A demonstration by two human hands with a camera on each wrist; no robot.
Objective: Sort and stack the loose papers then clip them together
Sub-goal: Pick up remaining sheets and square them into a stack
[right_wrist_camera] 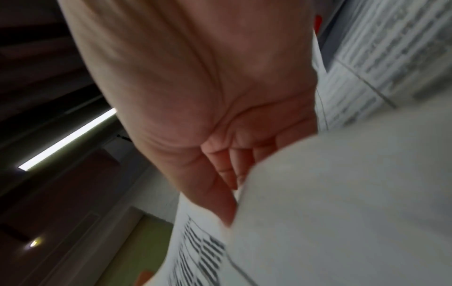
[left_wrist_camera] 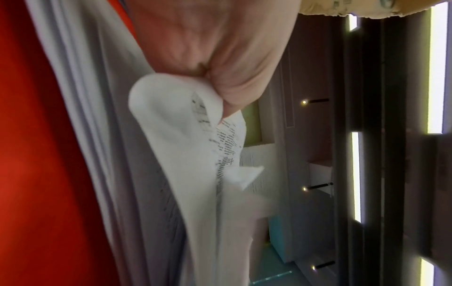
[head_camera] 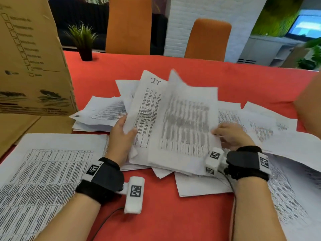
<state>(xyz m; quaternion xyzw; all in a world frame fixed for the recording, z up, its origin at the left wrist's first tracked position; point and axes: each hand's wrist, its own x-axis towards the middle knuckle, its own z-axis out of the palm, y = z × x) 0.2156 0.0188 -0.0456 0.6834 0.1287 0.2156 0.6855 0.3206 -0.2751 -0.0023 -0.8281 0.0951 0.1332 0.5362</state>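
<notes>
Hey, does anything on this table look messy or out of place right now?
Yes. Loose papers lie fanned and overlapping at mixed angles across the red tablecloth. The sheet corner pinched by the left hand is curled over. The stack at near left lies squared.

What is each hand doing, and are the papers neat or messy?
Left hand: grips the lifted sheets by their left edge.
Right hand: holds the lifted sheets' right side.
Lifted sheets: raised, fanned, blurred.
Loose papers: scattered, overlapping.
Stacked papers: lying flat, fairly tidy.
Cardboard box: standing upright.

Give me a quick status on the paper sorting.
Left hand pinches lifted sheets; right hand holds their other edge. Loose papers still scattered. No clip visible.
</notes>
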